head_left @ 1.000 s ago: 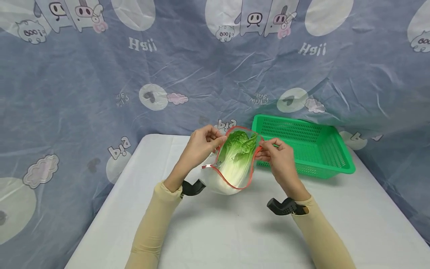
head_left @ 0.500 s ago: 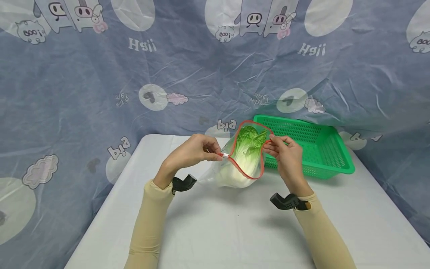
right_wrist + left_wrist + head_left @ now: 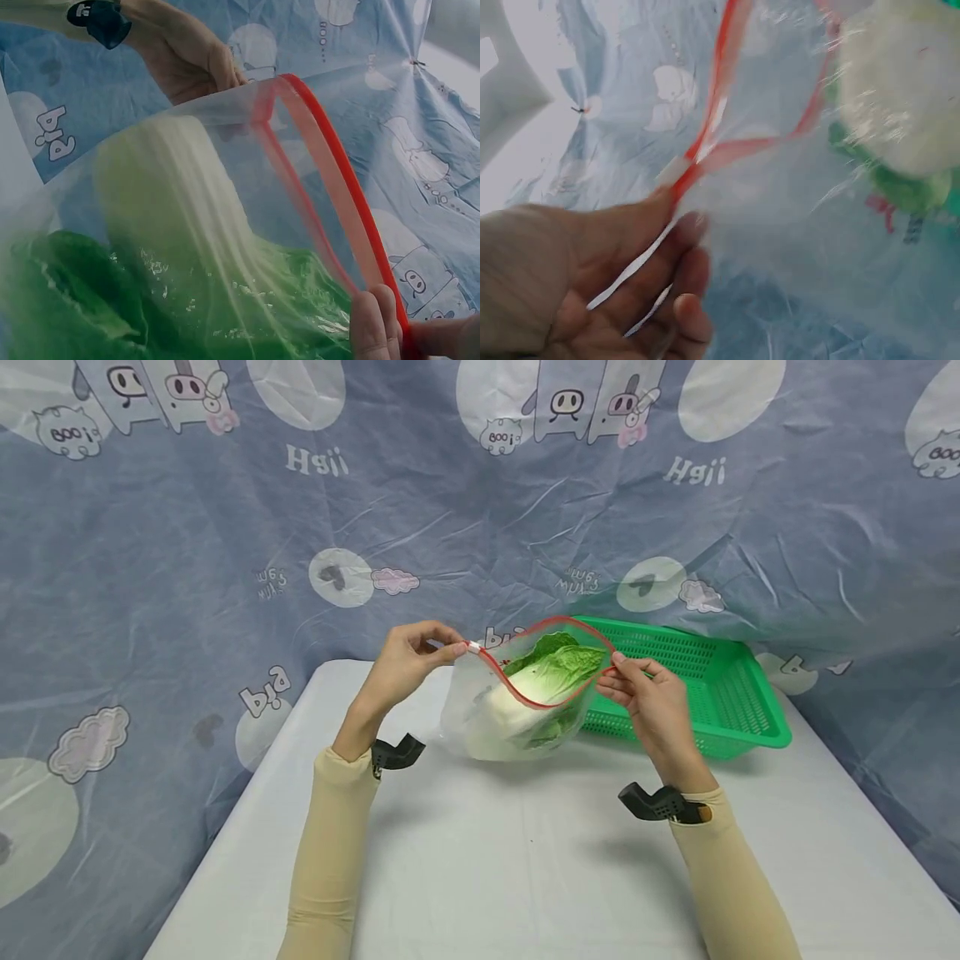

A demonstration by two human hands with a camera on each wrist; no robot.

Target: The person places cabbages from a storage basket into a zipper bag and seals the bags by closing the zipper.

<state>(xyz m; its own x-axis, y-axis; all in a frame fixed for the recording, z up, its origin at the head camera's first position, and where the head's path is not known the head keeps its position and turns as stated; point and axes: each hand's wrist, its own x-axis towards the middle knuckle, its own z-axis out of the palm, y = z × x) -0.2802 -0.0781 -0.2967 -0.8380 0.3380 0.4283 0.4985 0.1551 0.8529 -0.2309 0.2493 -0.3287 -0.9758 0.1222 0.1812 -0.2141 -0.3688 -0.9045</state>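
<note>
A clear zip bag (image 3: 468,714) with a red zip edge and a white slider (image 3: 474,647) hangs between my hands, its mouth spread apart. Inside lies a napa cabbage (image 3: 525,689), white base to the left and green leaves to the right. With thumb and fingers my left hand (image 3: 408,664) pinches the slider end of the red edge; the left wrist view shows this corner (image 3: 682,180) close up. My right hand (image 3: 648,702) pinches the opposite end of the red edge, seen also in the right wrist view, where the cabbage (image 3: 195,210) fills the bag.
A green perforated basket (image 3: 738,693) stands on the white table (image 3: 517,877) behind my right hand. Behind the table hangs a blue-grey printed cloth (image 3: 450,510). Each wrist wears a black camera mount.
My left hand moved from the bag's rim to the slider end, then up and left, stretching the mouth wide. My right hand shifted slightly right. The cabbage tipped over sideways in the bag.
</note>
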